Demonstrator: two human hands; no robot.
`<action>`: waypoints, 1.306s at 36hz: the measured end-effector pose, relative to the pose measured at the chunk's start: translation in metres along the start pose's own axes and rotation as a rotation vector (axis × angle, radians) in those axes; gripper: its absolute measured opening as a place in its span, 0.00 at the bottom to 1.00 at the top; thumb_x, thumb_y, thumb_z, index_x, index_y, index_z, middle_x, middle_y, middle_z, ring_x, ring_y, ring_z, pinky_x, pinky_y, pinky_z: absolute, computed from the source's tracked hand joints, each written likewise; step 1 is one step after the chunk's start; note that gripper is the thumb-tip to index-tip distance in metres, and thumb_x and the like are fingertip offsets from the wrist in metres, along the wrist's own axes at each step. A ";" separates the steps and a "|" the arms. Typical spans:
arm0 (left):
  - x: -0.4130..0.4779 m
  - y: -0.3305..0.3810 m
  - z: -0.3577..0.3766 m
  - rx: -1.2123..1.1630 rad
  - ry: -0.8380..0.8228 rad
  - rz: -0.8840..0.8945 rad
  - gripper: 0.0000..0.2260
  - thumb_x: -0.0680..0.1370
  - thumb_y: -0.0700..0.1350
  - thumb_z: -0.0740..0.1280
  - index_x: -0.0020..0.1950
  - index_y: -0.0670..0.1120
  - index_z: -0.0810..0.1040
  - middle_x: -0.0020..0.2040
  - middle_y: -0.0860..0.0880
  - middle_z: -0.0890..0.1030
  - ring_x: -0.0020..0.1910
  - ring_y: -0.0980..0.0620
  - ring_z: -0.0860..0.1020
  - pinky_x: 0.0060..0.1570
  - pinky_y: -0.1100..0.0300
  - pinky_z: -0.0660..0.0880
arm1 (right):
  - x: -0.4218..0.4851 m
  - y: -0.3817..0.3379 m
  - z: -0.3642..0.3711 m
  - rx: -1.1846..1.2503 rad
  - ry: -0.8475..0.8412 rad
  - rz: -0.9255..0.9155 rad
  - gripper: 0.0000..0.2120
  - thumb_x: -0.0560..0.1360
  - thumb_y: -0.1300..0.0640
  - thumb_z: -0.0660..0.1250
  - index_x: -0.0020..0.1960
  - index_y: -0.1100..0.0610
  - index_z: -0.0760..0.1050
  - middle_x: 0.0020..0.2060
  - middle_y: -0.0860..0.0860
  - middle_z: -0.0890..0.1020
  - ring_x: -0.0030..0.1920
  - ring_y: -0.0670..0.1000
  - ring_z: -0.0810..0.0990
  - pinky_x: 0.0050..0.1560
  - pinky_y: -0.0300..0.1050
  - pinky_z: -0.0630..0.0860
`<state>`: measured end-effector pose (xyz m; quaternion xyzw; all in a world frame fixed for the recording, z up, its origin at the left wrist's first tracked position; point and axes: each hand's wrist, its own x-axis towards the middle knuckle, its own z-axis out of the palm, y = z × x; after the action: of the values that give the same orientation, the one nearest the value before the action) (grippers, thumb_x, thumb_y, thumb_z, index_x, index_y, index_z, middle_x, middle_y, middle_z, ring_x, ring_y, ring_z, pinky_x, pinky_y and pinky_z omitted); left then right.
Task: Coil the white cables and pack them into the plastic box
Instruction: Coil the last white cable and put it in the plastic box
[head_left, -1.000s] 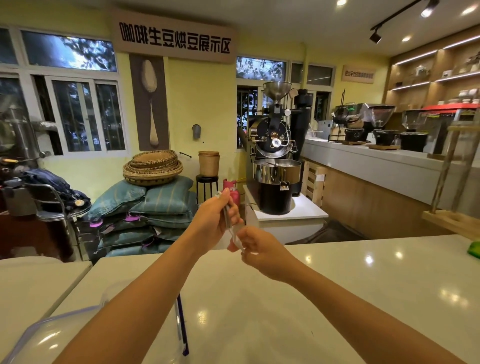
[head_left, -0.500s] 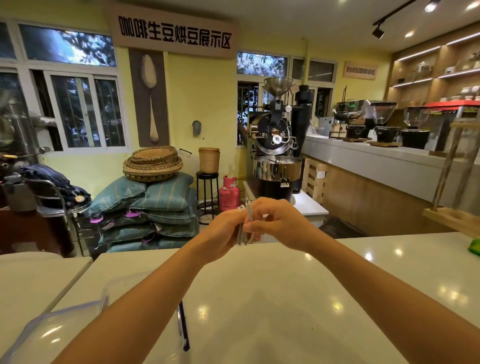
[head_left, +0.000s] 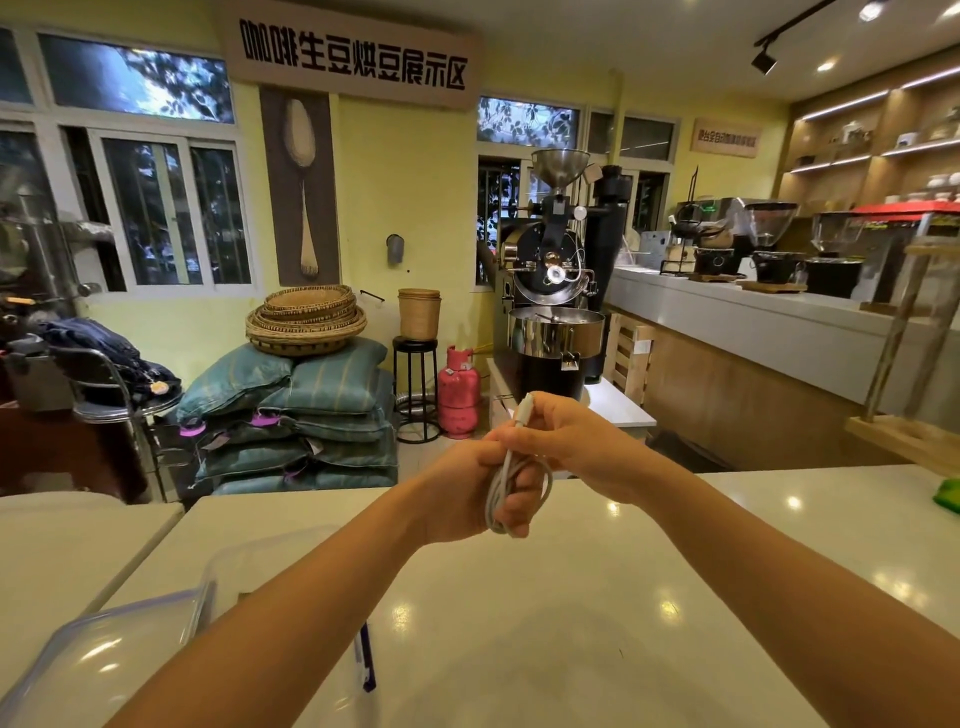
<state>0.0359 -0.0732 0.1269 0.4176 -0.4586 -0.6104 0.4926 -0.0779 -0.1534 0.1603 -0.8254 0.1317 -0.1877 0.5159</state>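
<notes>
Above the white tabletop (head_left: 571, 623), the left hand (head_left: 457, 493) grips a coiled white cable (head_left: 497, 491), fingers (head_left: 517, 512) curled round the loops. The right hand (head_left: 582, 441) pinches the cable's plug end. The clear plastic box (head_left: 130, 623) sits well apart, near left.

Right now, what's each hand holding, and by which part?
One white cable, shared. The left hand grips the coiled loops in its fingers; the right hand pinches the free end just below the connector, which sticks up.
</notes>
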 end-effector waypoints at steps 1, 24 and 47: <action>0.000 0.000 0.000 -0.007 0.003 -0.013 0.25 0.80 0.47 0.45 0.30 0.45 0.73 0.23 0.49 0.73 0.22 0.54 0.71 0.29 0.62 0.72 | 0.000 0.001 0.000 -0.004 0.018 0.004 0.07 0.75 0.58 0.63 0.39 0.53 0.68 0.37 0.52 0.77 0.39 0.48 0.77 0.43 0.38 0.75; 0.000 -0.001 0.018 0.333 0.373 0.277 0.12 0.78 0.39 0.55 0.38 0.41 0.73 0.27 0.50 0.70 0.23 0.58 0.67 0.29 0.65 0.67 | -0.002 0.005 0.004 0.197 0.265 0.108 0.15 0.77 0.54 0.61 0.34 0.58 0.74 0.26 0.51 0.74 0.21 0.42 0.72 0.23 0.31 0.70; 0.008 -0.012 0.026 0.969 0.661 0.505 0.05 0.80 0.42 0.58 0.54 0.41 0.68 0.37 0.54 0.71 0.33 0.61 0.70 0.33 0.77 0.68 | 0.000 0.019 0.016 0.429 0.511 0.165 0.14 0.79 0.51 0.55 0.39 0.57 0.68 0.28 0.52 0.70 0.14 0.41 0.67 0.17 0.31 0.63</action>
<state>0.0074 -0.0757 0.1210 0.6384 -0.5908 -0.0375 0.4920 -0.0712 -0.1489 0.1369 -0.6109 0.2806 -0.3693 0.6416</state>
